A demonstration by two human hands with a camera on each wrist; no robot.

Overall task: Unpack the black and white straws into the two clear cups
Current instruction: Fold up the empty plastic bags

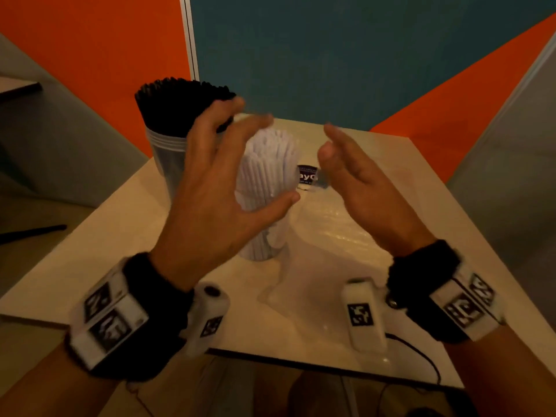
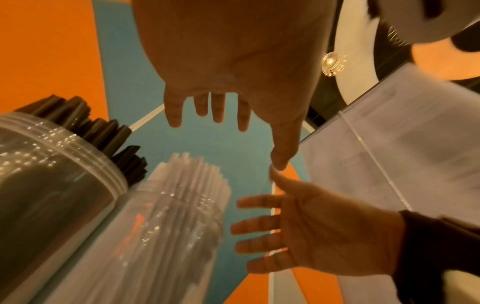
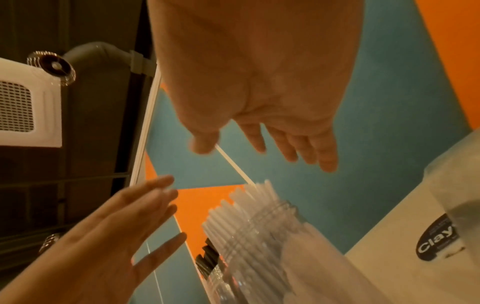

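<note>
A clear cup (image 1: 168, 164) at the table's back left holds a bundle of black straws (image 1: 180, 106). A second clear cup (image 1: 264, 236) in the middle holds white straws (image 1: 267, 167). My left hand (image 1: 228, 176) hovers with fingers spread just left of and above the white straws, holding nothing. My right hand (image 1: 352, 179) is flat and open to the right of them, apart from the cup. The left wrist view shows both cups (image 2: 52, 185) and white straws (image 2: 187, 185); the right wrist view shows the white straws (image 3: 244, 207) in their cup.
An empty clear plastic wrapper (image 1: 331, 236) with a dark label (image 1: 307, 176) lies on the beige table (image 1: 120, 251) right of the white cup. Orange and teal partition walls stand behind. A cable (image 1: 421, 356) hangs at the table's near edge.
</note>
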